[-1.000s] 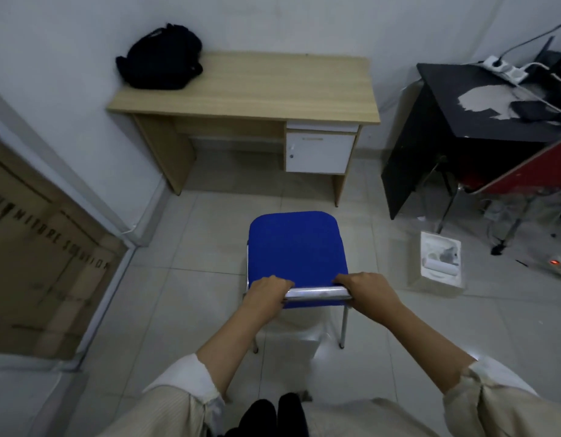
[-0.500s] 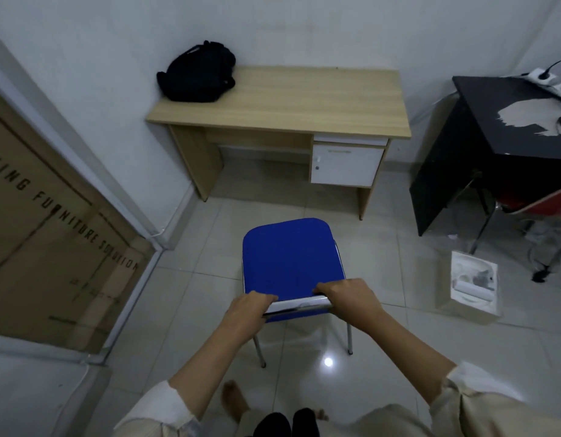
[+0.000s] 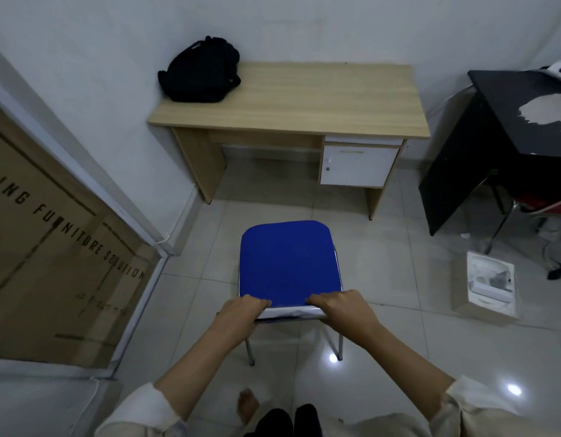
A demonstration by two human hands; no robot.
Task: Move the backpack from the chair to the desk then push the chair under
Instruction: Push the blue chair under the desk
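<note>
The black backpack [image 3: 199,72] already lies on the wooden desk [image 3: 304,99], slumped at its far left corner against the wall, and the rest of the desktop is bare wood. The blue chair [image 3: 288,263] stands on the tiled floor [image 3: 399,342] in front of you, well apart from the desk, with its seat pointing toward the open knee space under the desktop. Your left hand [image 3: 238,316] is clenched over the left end of the chair's metal top rail, fingers curled over the front and knuckles up; your right hand [image 3: 342,310] is wrapped the same way around the right end. Both forearms reach forward and slightly inward, sleeves pushed back near the elbows. The desk's white drawer cabinet [image 3: 358,164] hangs under its right side, closed, so the free space under the desk is the left and middle part, between the left side panel and that cabinet. An open white box [image 3: 490,280] lies on the floor to the right of the chair, near it but not touching, with some pale and dark items inside that are too small to tell apart. Further right stands a black table [image 3: 506,121], with clear tiles between it and the desk. On your left, a large cardboard carton [image 3: 52,247] leans by the wall, leaving a strip of open floor beside the chair.
</note>
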